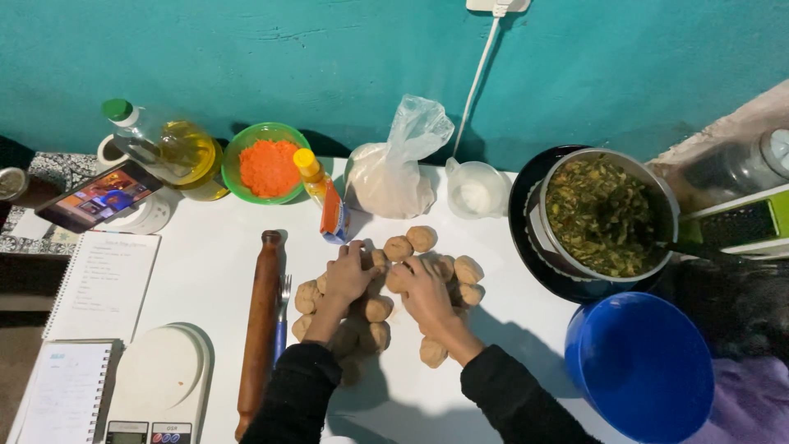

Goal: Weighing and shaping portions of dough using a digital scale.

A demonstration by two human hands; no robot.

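Rolling pin [259, 329] lies left of dough balls [423, 238]; pot [608, 215] right.

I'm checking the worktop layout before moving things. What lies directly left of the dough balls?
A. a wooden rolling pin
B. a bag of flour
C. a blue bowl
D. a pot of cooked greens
A: the wooden rolling pin lies lengthwise left of the dough balls, a fork beside it.

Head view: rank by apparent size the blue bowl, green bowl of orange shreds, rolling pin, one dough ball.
1. Blue bowl, though it may sit nearer the camera.
2. Rolling pin: longest, but narrow.
3. Green bowl.
4. Dough ball, beyond the left hand and right hand.
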